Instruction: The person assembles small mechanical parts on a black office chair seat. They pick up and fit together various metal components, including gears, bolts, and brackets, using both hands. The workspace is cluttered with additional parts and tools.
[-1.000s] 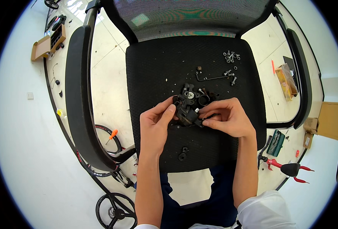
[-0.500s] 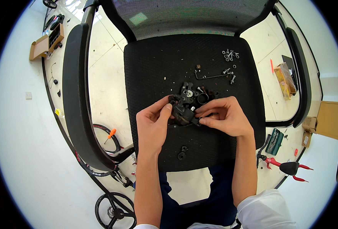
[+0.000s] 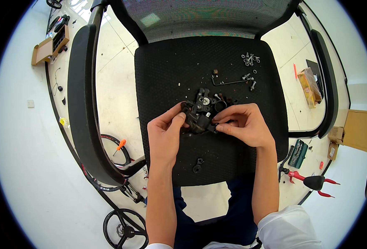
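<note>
Over the middle of the black chair seat, my left hand pinches the left end of a black bicycle part that looks like a brake caliper. The thumb and fingers of my right hand close on its right end; the exact spot of contact is partly hidden. Just beyond lies a similar black part with a silver round face, beside a black clamp ring. Nearer me on the seat rests a small black piece.
A hex key, loose bolts and a heap of bolts and washers lie toward the seat's back right. Armrests flank the seat. On the floor are a wheel, an orange-handled screwdriver and a green toolbox.
The black caliper-like part has turned slightly between my hands. Both hands have shifted only a little and keep their pinch.
</note>
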The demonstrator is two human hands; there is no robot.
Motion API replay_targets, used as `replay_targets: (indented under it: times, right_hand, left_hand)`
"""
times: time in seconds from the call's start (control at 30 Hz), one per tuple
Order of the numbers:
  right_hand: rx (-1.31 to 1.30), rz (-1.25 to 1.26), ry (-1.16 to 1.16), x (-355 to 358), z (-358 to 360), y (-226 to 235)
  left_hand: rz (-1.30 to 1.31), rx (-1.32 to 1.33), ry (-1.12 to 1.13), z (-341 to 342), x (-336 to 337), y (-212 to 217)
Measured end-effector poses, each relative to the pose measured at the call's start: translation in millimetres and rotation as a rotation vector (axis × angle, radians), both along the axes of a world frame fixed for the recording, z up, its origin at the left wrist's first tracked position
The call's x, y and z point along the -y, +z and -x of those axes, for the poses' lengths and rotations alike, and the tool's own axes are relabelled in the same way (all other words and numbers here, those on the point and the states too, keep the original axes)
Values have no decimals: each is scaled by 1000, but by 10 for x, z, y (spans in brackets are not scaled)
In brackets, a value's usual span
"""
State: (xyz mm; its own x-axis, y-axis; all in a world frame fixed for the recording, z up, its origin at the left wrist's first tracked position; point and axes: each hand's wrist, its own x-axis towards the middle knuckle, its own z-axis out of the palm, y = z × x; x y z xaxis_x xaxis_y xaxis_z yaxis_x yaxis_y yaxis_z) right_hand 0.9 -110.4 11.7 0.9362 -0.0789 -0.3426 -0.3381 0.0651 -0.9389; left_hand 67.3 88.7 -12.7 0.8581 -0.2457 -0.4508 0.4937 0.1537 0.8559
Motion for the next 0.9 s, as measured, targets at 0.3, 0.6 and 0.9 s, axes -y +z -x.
replay_targets:
  times: [0.3, 0.6, 0.9]
  right_hand:
    - [19, 19, 21, -23, 4, -36]
    - [14, 26, 68, -65, 0, -69]
    - [-80, -71, 66, -190, -19, -36]
  left_hand:
    - [52, -40, 15, 4, 11, 30]
    - [-76, 25, -2, 14, 5, -14]
    - [-103, 66, 65, 22, 100, 23]
